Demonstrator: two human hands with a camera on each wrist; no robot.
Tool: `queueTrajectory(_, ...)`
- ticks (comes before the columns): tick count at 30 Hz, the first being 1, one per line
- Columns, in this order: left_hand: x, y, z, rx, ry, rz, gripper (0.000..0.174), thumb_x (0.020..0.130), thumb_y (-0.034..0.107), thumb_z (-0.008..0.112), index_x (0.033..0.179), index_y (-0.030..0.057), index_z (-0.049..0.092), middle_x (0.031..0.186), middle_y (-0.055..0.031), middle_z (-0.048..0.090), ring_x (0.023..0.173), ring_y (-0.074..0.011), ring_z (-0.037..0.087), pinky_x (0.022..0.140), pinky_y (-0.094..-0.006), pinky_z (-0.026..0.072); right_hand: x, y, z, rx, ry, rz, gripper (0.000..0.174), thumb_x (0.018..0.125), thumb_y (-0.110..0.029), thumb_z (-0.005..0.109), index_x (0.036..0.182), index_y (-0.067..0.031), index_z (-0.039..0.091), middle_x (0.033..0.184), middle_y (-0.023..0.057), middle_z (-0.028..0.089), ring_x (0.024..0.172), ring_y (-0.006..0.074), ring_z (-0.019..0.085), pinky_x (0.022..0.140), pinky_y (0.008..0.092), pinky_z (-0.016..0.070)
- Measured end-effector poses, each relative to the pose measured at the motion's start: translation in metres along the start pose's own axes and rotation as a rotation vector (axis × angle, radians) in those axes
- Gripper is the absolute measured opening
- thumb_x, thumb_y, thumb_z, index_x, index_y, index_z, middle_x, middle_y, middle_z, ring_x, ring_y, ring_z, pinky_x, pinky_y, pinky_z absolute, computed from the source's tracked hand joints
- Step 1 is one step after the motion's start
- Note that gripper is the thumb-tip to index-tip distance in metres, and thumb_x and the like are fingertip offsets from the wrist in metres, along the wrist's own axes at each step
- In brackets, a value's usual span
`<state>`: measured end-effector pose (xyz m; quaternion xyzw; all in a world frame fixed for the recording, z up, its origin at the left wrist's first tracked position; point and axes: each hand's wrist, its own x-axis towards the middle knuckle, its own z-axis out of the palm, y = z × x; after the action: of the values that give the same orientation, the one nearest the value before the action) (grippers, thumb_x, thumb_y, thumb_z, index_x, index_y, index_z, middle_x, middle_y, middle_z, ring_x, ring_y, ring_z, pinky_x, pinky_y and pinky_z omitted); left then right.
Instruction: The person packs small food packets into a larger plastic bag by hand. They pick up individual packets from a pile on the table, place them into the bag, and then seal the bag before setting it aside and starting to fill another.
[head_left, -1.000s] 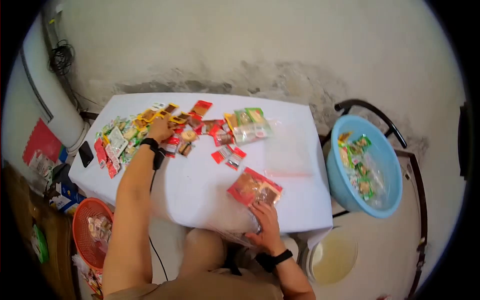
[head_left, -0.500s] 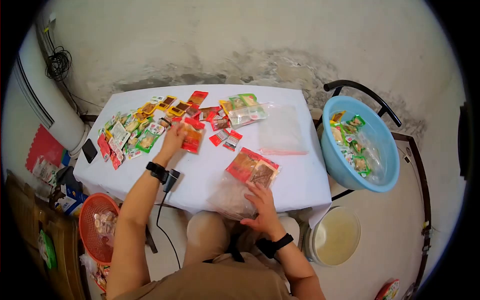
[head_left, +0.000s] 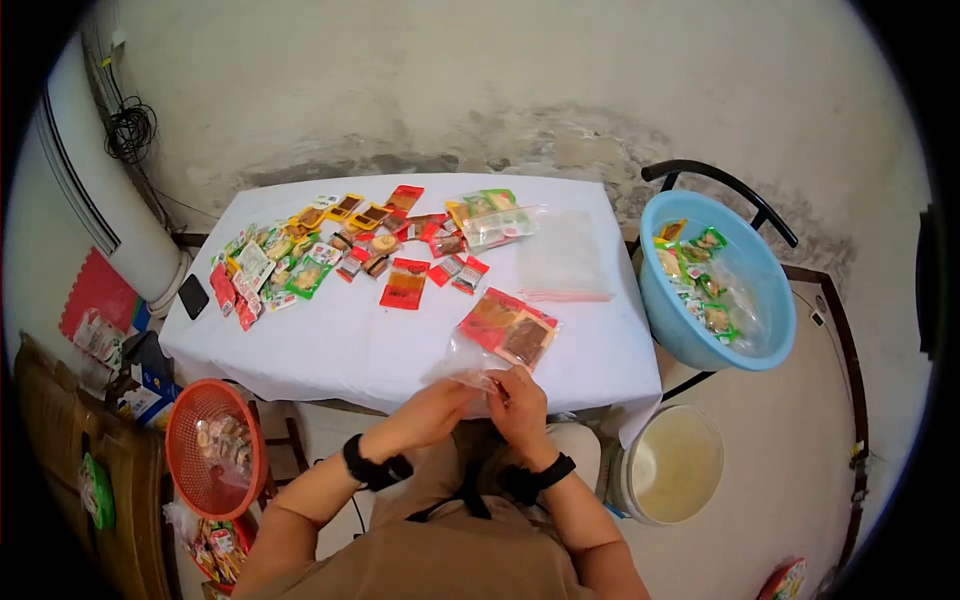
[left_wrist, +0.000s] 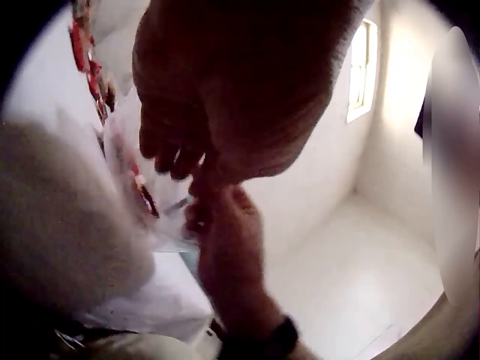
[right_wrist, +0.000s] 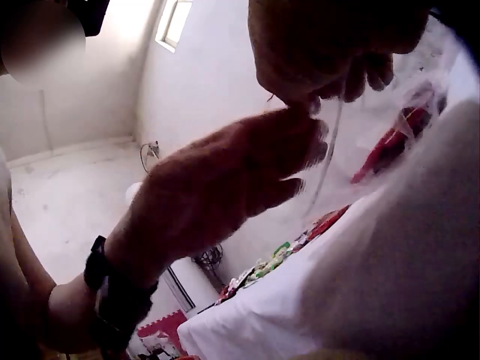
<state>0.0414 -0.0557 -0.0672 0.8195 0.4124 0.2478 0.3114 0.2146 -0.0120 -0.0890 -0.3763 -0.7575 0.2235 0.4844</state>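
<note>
At the table's near edge, my left hand (head_left: 435, 412) and right hand (head_left: 518, 408) meet at the mouth of a clear plastic bag (head_left: 462, 358). Each pinches the film at the bag's rim, fingertips close together. Two flat packets, one red and one with a brown filling (head_left: 527, 338), show at the bag's far end. In the right wrist view, the edge of the film runs between the left hand (right_wrist: 217, 180) and the right hand (right_wrist: 330, 45). A flat red packet (head_left: 405, 284) lies on the tablecloth ahead of the hands.
Many small snack packets (head_left: 275, 255) spread over the table's left and back. A filled clear bag (head_left: 497, 225) lies beside a stack of flat clear bags (head_left: 568, 260). To the right stands a blue basin (head_left: 665, 310) of packed bags; to the left, a red basket (head_left: 185, 470).
My left hand brought a red packet from the pile, left it on the cloth, then came to the bag mouth. My right hand moved from lying on the bag to pinching its rim.
</note>
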Motion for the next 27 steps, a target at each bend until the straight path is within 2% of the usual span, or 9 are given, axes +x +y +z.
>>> queueTrajectory(2,0.019,-0.026,0.011,0.365,0.314,-0.003,0.039,0.082,0.008,0.053,0.119,-0.0029,0.05,0.131,-0.026,0.04,0.123,-0.0392,0.038,0.1,-0.0438,0.0345,0.0,-0.004,0.004,-0.004,-0.011,-0.02,0.014,0.075,-0.006,0.063,0.089,-0.0072,0.06,0.071,0.0106,0.052,0.064,0.0291,0.055,0.054,0.0372,0.0444)
queueTrajectory(5,0.048,-0.064,0.031,0.652,0.374,0.108,0.045,0.076,0.005,0.055,0.118,-0.0087,0.046,0.133,-0.0313,0.034,0.124,-0.0453,0.034,0.101,-0.0458,0.0335,-0.002,-0.005,0.009,-0.048,-0.017,-0.085,0.014,0.076,-0.006,0.063,0.09,-0.0074,0.061,0.071,0.0105,0.051,0.061,0.0281,0.053,0.052,0.0359,0.043)
queueTrajectory(8,0.062,-0.053,0.027,0.666,0.318,0.011,0.048,0.072,0.004,0.057,0.116,-0.0122,0.044,0.133,-0.0346,0.03,0.125,-0.0483,0.031,0.103,-0.0467,0.0316,-0.003,-0.002,0.009,-0.11,-0.001,-0.137,0.014,0.076,-0.006,0.063,0.09,-0.0077,0.062,0.07,0.0093,0.051,0.059,0.0269,0.052,0.051,0.0352,0.0425)
queueTrajectory(13,0.039,-0.036,0.029,0.505,0.382,0.009,0.053,0.074,0.002,0.055,0.124,-0.0096,0.039,0.136,-0.03,0.031,0.126,-0.0447,0.031,0.104,-0.0457,0.0305,-0.001,-0.001,0.004,-0.173,-0.028,-0.11,0.029,0.075,-0.003,0.061,0.104,-0.0048,0.059,0.092,0.0141,0.055,0.089,0.0329,0.054,0.075,0.0387,0.0462)
queueTrajectory(18,0.001,0.004,0.024,0.48,0.309,0.004,0.057,0.078,0.001,0.051,0.132,-0.0051,0.033,0.137,-0.0243,0.033,0.128,-0.039,0.031,0.105,-0.0438,0.0293,-0.004,0.002,0.008,-0.058,0.004,-0.033,0.04,0.075,0.001,0.057,0.115,-0.0041,0.054,0.106,0.0176,0.054,0.102,0.037,0.05,0.089,0.04,0.0423)
queueTrajectory(20,-0.016,0.04,0.01,0.141,0.194,-0.175,0.051,0.083,0.004,0.048,0.132,-0.0022,0.036,0.136,-0.0221,0.034,0.128,-0.0364,0.032,0.106,-0.0412,0.0291,-0.007,0.006,0.006,-0.043,0.002,-0.001,0.04,0.076,0.001,0.056,0.116,-0.0039,0.053,0.107,0.0176,0.054,0.103,0.037,0.049,0.09,0.0397,0.0417)
queueTrajectory(24,-0.072,0.045,-0.013,-0.053,0.166,-0.157,0.047,0.09,0.014,0.048,0.133,0.0001,0.038,0.138,-0.0174,0.035,0.128,-0.0308,0.036,0.104,-0.0373,0.0314,-0.011,0.01,0.0,-0.082,0.057,-0.036,0.036,0.078,-0.002,0.058,0.114,-0.0046,0.055,0.099,0.0155,0.055,0.093,0.0342,0.053,0.08,0.0399,0.0455)
queueTrajectory(26,-0.093,0.044,-0.036,-0.675,0.238,-0.392,0.05,0.091,0.025,0.051,0.131,-0.0035,0.039,0.137,-0.0123,0.04,0.124,-0.0225,0.04,0.101,-0.0332,0.0329,-0.011,0.009,-0.001,-0.075,0.064,-0.035,0.034,0.079,-0.002,0.057,0.113,-0.0043,0.056,0.096,0.0159,0.056,0.091,0.0341,0.054,0.078,0.0396,0.0459)
queueTrajectory(27,-0.097,0.04,-0.044,-0.808,0.335,-0.343,0.054,0.091,0.03,0.052,0.131,-0.0029,0.04,0.136,-0.0107,0.041,0.123,-0.02,0.041,0.101,-0.0327,0.0334,-0.011,0.009,-0.001,-0.046,0.068,-0.033,0.031,0.08,-0.002,0.057,0.112,-0.0041,0.056,0.093,0.0158,0.056,0.088,0.034,0.054,0.075,0.039,0.0461)
